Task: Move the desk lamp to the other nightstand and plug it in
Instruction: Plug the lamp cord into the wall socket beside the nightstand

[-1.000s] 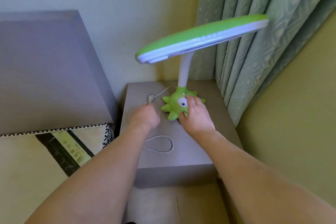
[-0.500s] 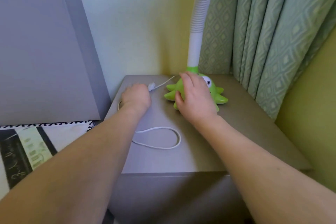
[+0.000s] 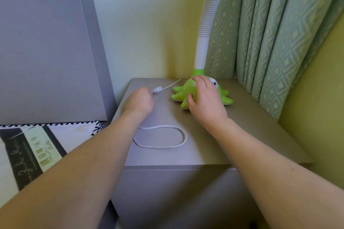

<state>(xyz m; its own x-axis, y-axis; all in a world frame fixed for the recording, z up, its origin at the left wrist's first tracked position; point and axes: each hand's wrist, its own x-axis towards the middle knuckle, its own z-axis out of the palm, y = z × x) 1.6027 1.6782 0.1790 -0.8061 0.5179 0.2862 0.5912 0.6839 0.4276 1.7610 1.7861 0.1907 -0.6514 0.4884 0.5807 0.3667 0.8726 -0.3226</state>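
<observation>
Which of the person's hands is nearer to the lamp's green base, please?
The right hand is nearer: it rests on the green base. The left hand sits apart to the base's left, closed on the white cord near its inline switch.

A grey nightstand (image 3: 214,147) is set in the corner. On its top, toward the back, a green desk lamp (image 3: 183,92) is stood (upright, on its spiky base), and its white cord (image 3: 183,136) is looped nearer the front.
</observation>
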